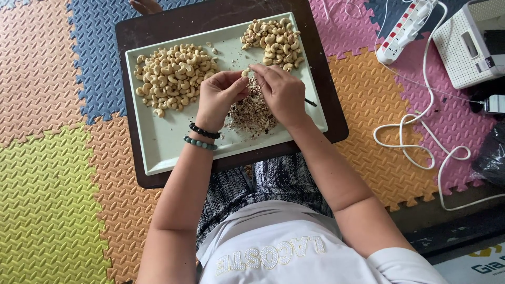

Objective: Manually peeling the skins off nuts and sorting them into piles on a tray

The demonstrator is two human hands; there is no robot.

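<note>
A pale tray (158, 152) is set on a dark board (126, 37), cashew piles at its far end; over the husk heap (252, 113) one cashew (245, 72) is pinched between left hand (218, 97) and right hand (281, 92), being peeled; stripping the skin calls for a firm hold

hands (251, 92) pinching cashew (245, 72), tray (173, 147)

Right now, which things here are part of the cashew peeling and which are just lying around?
In use:
left hand and right hand, pinching one cashew
pale tray
big cashew pile
smaller cashew pile
heap of skins
dark board

Lying about:
power strip
white cable
white device
black bag
</note>
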